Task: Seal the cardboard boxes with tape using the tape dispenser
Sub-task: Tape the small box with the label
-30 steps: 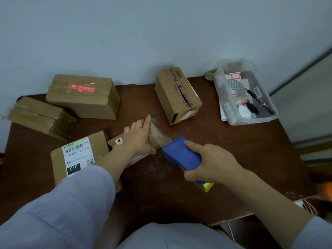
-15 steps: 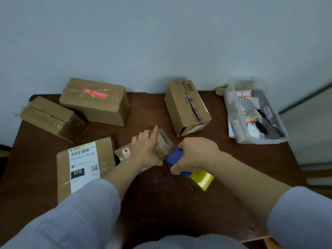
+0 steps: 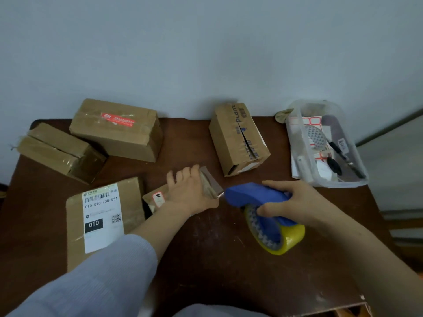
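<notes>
Presses the left hand [image 3: 187, 191] flat on top of a small brown cardboard box [image 3: 211, 185] near the middle of the dark brown wooden surface [image 3: 217, 266], fingers [image 3: 183, 177] straight and close together, pointing away toward the wall, bearing down on the lid rather than wrapping round it. Grips in the right hand [image 3: 297, 202] a blue plastic tape dispenser [image 3: 249, 193], fingers [image 3: 274, 186] curled over the top of its handle and thumb hooked underneath. Aims the dispenser's nose leftward, right at the near right corner of the small box; cannot tell whether touching or just short of it. Carries a roll of yellow tape [image 3: 290, 241] in the dispenser below the handle, tilted, its lowest edge close to the surface. Bears a white sticker with a red border on the small box's left end, just beside the left wrist. Just left of that: a flat brown cardboard box with a large white barcode label [image 3: 103, 225], its near end hidden under a grey-blue sleeve [image 3: 103, 282]. At the far left edge: a low brown cardboard box taped along its top [image 3: 57, 152]. Behind and touching it, against the wall: a larger brown cardboard box with a red label [image 3: 116, 131]. Beyond the hands: a brown cardboard box printed "Plant" [image 3: 238, 143], lying at an angle. At the far right: a clear plastic tub [image 3: 359, 179] of pens, stickers and small oddments.
</notes>
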Demonstrator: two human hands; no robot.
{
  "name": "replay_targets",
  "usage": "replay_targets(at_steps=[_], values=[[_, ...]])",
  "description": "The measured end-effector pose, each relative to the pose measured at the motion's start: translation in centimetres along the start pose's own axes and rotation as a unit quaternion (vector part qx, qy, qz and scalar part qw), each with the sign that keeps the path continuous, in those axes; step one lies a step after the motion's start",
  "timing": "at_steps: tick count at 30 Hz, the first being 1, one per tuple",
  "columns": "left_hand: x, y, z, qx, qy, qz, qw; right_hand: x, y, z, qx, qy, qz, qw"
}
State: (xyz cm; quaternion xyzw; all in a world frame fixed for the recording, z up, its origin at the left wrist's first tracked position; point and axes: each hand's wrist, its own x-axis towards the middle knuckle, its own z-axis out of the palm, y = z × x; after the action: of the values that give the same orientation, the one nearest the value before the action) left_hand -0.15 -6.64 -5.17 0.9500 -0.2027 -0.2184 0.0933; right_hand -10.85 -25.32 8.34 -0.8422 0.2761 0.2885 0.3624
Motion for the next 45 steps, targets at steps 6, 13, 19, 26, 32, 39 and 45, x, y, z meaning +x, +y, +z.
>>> replay_targets(at_steps=[6, 13, 19, 26, 32, 39, 45], values=[[-0.1, 1.2, 0.4, 0.008, 0.012, -0.03, 0.999, 0.2, 2.9, 1.5, 0.104, 0.047, -0.004, 0.993], [-1.2, 0.9, 0.2, -0.071, 0.052, -0.008, 0.996, 0.3, 4.4, 2.6, 0.191, 0.066, -0.021, 0.979], [-4.1, 0.2, -3.1, -0.279, 0.16, 0.063, 0.945, 0.1, 5.0, 3.0, 0.158, 0.105, -0.017, 0.982], [-5.9, -1.7, -3.8, -0.428, 0.147, 0.06, 0.89, 0.4, 0.3, 4.3, -0.009, 0.127, -0.091, 0.988], [-7.4, -3.4, -3.3, -0.433, 0.065, 0.071, 0.896, 0.2, -1.8, 5.8, -0.108, 0.126, -0.126, 0.978], [-7.6, -4.1, -3.0, -0.635, 0.016, -0.002, 0.773, 0.1, -2.6, 6.6, -0.105, 0.134, -0.123, 0.978], [-8.4, -2.1, -1.8, -0.678, 0.056, -0.076, 0.729, 0.4, -2.8, 6.8, -0.109, 0.142, -0.111, 0.978]])
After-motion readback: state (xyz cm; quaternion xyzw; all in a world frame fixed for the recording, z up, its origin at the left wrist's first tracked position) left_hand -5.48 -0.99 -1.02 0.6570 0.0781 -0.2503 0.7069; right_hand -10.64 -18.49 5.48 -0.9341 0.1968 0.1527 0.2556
